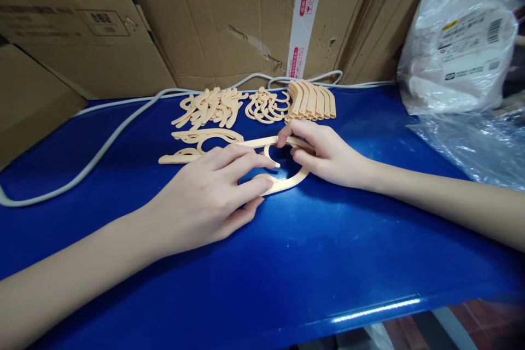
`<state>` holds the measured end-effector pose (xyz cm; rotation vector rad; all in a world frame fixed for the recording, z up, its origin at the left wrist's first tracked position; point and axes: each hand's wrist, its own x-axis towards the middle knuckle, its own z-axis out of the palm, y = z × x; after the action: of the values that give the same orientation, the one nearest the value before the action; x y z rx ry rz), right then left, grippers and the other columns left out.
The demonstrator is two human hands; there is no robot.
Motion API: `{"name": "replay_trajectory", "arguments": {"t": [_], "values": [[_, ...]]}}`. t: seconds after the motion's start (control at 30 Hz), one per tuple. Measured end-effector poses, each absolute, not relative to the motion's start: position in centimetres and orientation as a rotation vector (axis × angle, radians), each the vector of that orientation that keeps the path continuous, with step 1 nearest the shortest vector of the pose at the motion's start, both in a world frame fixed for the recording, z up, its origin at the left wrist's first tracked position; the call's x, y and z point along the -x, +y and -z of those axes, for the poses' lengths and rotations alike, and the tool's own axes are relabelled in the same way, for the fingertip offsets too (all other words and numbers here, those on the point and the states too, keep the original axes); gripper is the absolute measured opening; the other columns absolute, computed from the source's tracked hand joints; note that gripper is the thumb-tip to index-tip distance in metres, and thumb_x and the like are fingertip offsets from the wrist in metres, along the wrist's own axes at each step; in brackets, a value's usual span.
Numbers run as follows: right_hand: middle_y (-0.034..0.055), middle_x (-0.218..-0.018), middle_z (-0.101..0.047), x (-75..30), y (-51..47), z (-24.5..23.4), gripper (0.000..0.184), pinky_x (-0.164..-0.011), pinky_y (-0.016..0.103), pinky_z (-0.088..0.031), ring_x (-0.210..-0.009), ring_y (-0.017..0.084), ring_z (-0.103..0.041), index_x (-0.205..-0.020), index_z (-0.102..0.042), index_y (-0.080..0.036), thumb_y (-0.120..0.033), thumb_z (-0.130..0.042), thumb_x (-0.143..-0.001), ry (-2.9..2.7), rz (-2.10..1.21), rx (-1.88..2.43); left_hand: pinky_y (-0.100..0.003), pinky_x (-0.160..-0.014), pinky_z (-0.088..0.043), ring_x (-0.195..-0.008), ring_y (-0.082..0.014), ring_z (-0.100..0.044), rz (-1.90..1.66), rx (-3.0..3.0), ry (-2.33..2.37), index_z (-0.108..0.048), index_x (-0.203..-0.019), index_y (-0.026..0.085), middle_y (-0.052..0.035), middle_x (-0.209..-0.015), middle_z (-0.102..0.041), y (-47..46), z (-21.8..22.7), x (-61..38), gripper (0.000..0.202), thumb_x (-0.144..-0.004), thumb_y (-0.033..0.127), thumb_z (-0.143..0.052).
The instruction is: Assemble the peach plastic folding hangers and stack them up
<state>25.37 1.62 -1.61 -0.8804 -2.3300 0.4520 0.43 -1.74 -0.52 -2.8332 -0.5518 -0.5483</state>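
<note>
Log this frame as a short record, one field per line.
Surface: blue table
Right hand: pinching a cream curved piece
Left hand: fingers over that piece's left part; grip unclear
Beyond left hand: more cream pieces
Back row, left to right: jumbled wavy parts, hook-shaped parts, neatly lined bent parts
Back edge: white cable; cardboard beyond
Far right: clear plastic bag

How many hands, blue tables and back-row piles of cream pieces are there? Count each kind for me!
Hands: 2 (left hand, right hand)
Back-row piles: 3 (jumbled pieces, hook shapes, arched pieces)
Blue table: 1
Total: 6

Not counted: partly hidden cream pieces at the hands.
</note>
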Motion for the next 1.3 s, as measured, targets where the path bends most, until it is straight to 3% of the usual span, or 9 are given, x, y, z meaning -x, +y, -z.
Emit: {"name": "replay_trajectory", "arguments": {"t": [0.3,0.43,0.57,0.73,0.97,1.17,1.3], "values": [[0.0040,-0.093,-0.063,-25.5,1.6,1.7,0.024,-0.079,0.031,-0.041,-0.083,0.017,-0.055,-0.097,-0.055,-0.018,-0.006,-0.044,-0.079,-2.421,-0.474,0.714,-0.046,-0.097,-0.052,-0.118,-0.0298,-0.060,0.498,2.874,-0.533,-0.067,-0.108,0.017,-0.0092,-0.125,-0.070,-1.6,0.6,-0.5,0.020,-0.099,0.017,-0.050],[0.0060,-0.098,-0.065,-25.6,1.6,1.7,0.024,-0.080,0.031,-0.043,-0.087,0.017,-0.056,-0.098,-0.056,-0.016,-0.006,-0.044,-0.080,-2.429,-0.511,0.668,-0.046,-0.103,-0.048,-0.124,-0.0293,-0.058,0.484,2.909,-0.531,-0.066,-0.110,0.015,-0.0101,-0.126,-0.070,-1.7,0.6,-0.5,0.021,-0.100,0.017,-0.047],[0.0062,-0.099,-0.065,-25.4,1.4,1.6,0.022,-0.079,0.029,-0.046,-0.086,0.016,-0.059,-0.103,-0.056,-0.015,-0.007,-0.046,-0.085,-2.413,-0.572,0.655,-0.044,-0.101,-0.045,-0.120,-0.0278,-0.059,0.500,2.914,-0.505,-0.064,-0.108,0.014,-0.0073,-0.125,-0.071,-2.1,0.7,-0.7,0.021,-0.099,0.016,-0.046],[0.0064,-0.097,-0.070,-24.8,1.5,1.2,0.015,-0.081,0.029,-0.050,-0.087,0.015,-0.064,-0.108,-0.060,-0.014,-0.022,-0.050,-0.099,-2.338,-0.606,0.706,-0.040,-0.098,-0.042,-0.114,-0.0250,-0.059,0.524,2.951,-0.479,-0.063,-0.105,0.016,-0.0046,-0.111,-0.073,-3.0,0.7,-0.8,0.018,-0.098,0.015,-0.047],[0.0112,-0.103,-0.067,-23.5,3.1,0.9,0.033,-0.087,0.037,-0.048,-0.097,0.023,-0.062,-0.119,-0.071,-0.013,-0.034,-0.062,-0.096,-2.529,-0.288,0.850,-0.036,-0.097,-0.041,-0.105,-0.0210,-0.060,0.544,2.995,-0.435,-0.063,-0.100,0.016,-0.0013,-0.109,-0.073,-3.6,0.3,-0.8,0.011,-0.095,0.015,-0.054],[0.0098,-0.099,-0.064,-22.9,3.8,0.7,0.019,-0.081,0.036,-0.046,-0.091,0.022,-0.060,-0.097,-0.074,-0.014,-0.026,-0.059,-0.098,-2.615,-0.165,0.752,-0.036,-0.091,-0.041,-0.100,-0.0211,-0.063,0.569,2.963,-0.421,-0.066,-0.095,0.016,-0.0030,-0.100,-0.074,-3.8,0.3,-1.2,0.020,-0.102,0.020,-0.047],[0.0065,-0.094,-0.065,-25.0,2.9,-0.8,0.012,-0.080,0.033,-0.045,-0.089,0.020,-0.059,-0.094,-0.064,-0.016,-0.026,-0.058,-0.098,-2.512,-0.245,0.811,-0.037,-0.096,-0.039,-0.107,-0.0222,-0.061,0.500,3.025,-0.418,-0.065,-0.115,0.014,-0.0040,-0.111,-0.073,-4.3,0.0,-1.4,0.025,-0.099,0.014,-0.046]]}}
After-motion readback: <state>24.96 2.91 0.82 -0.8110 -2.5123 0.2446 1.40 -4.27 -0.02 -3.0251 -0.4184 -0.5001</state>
